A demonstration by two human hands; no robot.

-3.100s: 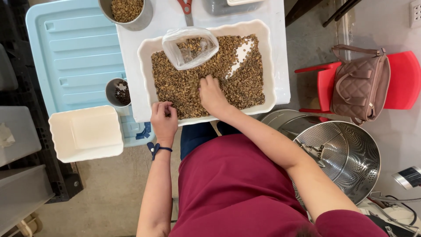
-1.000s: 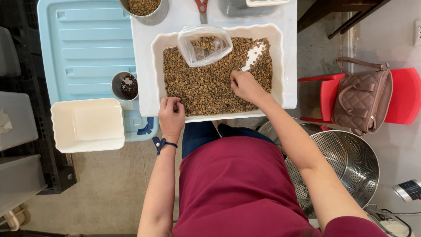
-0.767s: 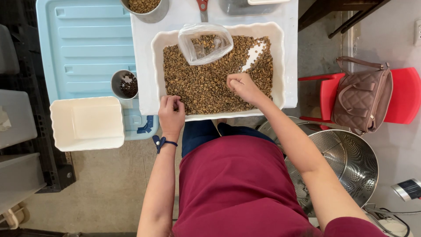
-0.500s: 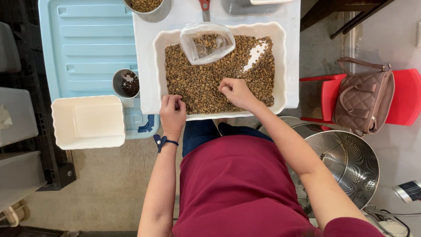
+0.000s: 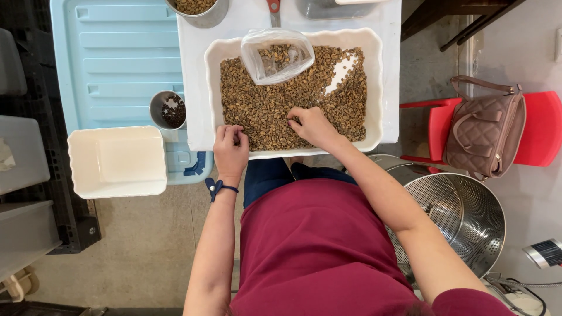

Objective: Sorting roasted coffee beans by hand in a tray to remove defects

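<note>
A white rectangular tray point(image 5: 374, 88) holds a layer of brownish beans point(image 5: 275, 108). A clear plastic bag point(image 5: 276, 54) with some beans in it lies at the tray's far side. My right hand point(image 5: 310, 124) rests on the beans in the middle of the tray, fingertips pinched together among them. My left hand point(image 5: 230, 147) sits curled at the tray's near left corner, fingers closed; what it holds is hidden.
A small metal cup point(image 5: 167, 110) with dark beans stands left of the tray. An empty white tray point(image 5: 117, 162) and a light blue lid point(image 5: 114, 58) lie further left. A perforated steel drum point(image 5: 462, 216) and a red chair point(image 5: 541, 126) with a brown handbag point(image 5: 483, 133) are at right.
My right hand has slid from the tray's right side leftward and nearer, to the middle of the beans. My left hand stays at the near left corner.
</note>
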